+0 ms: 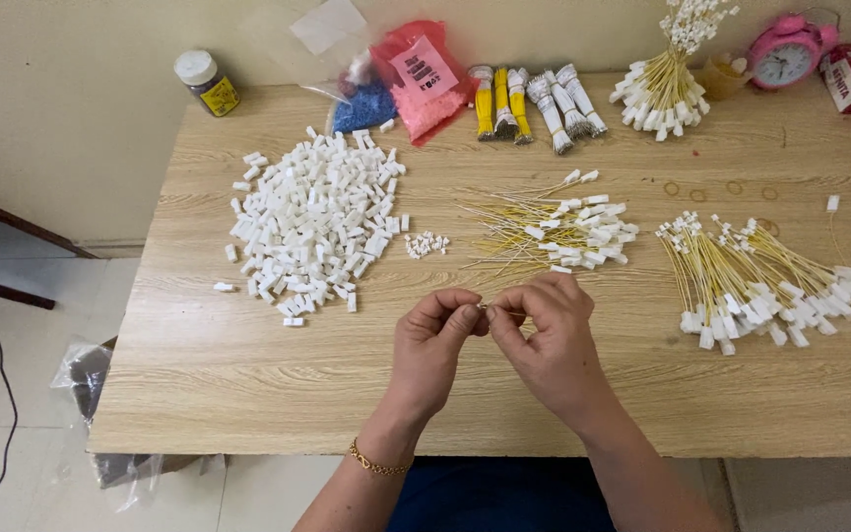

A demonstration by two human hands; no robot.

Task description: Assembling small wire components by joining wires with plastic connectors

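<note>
Colour reference: items on the light wood-grain surface point(248, 384)

White plastic housings point(312, 222) lie in a heap; beside the heap, the loose wires point(554, 234) are pale yellow with white ends, as is the fanned bundle point(760, 281) further from the heap. Behind the heap: blue bag point(363, 106), red-pink bag point(424, 79) with pink label, yellow and white wire bunches point(534, 101), pink clock point(785, 49) with white dial, brown jar point(207, 84) with white cap and yellow label. The wrist bracelet point(378, 463) is gold.
</note>
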